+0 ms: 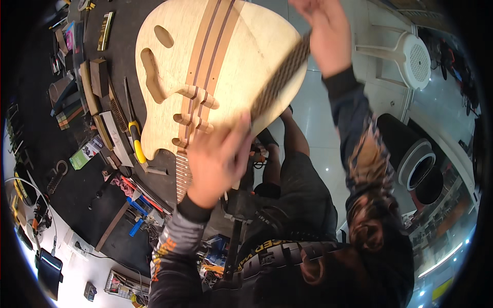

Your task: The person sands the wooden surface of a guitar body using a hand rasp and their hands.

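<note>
A pale wooden electric guitar body [241, 46] lies under my hands, with brown and dark stripes down its middle and routed cavities. Part of a fretted neck [183, 174] extends from it toward me. Across the body's right edge runs a dark saw rasp [281, 77] with a lattice-patterned face, blurred by motion. My right hand [328, 38] is closed around its far end, beyond the edge of the body. At the near end, the fingers of my left hand [218, 159] pinch the rasp above the striped centre, partly hiding the cavities and the neck joint.
On the dark bench left of the body lie a yellow-handled file [136, 138], wooden blocks [98, 77], a brush [118, 115] and blue clamps [136, 215]. A white plastic stool [416, 59] and a black cylindrical bin [411, 149] stand on the tiled floor at right.
</note>
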Demonstrator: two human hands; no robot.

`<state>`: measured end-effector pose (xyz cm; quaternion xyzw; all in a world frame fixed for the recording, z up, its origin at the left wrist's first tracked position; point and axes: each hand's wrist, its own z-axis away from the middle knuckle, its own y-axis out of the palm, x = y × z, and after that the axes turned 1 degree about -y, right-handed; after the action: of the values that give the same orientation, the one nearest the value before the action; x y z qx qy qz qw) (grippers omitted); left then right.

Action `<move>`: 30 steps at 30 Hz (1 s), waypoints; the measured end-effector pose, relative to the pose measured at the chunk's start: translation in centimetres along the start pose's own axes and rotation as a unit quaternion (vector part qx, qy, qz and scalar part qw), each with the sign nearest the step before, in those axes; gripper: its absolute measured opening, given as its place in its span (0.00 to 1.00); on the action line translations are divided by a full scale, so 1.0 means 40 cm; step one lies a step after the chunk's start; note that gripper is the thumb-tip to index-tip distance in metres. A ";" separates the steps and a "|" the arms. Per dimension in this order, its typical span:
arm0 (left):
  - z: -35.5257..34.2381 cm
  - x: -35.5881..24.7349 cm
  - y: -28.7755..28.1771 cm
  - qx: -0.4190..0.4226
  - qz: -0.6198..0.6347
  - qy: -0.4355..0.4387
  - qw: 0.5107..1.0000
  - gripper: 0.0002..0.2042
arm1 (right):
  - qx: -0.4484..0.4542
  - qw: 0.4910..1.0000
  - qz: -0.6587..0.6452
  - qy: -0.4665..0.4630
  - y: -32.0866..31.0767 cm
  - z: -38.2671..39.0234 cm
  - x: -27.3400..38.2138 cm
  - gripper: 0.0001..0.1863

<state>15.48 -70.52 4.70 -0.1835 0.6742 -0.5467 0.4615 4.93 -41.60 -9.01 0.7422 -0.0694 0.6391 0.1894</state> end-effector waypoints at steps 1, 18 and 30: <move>0.023 -0.005 -0.005 0.031 0.022 0.000 0.999 0.24 | 0.012 0.999 0.038 0.001 -0.014 0.038 0.013 0.20; 0.015 0.007 0.004 0.000 0.015 0.003 1.000 0.24 | 0.056 0.998 0.042 0.010 -0.008 -0.006 0.023 0.21; -0.164 0.065 0.029 -0.069 -0.016 0.000 0.998 0.25 | 0.046 0.999 -0.023 -0.014 0.031 -0.282 -0.064 0.14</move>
<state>9.07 -68.35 2.41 -0.2260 0.7068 -0.5064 0.4392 -6.34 -38.92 -10.01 0.7606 -0.0252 0.6264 0.1687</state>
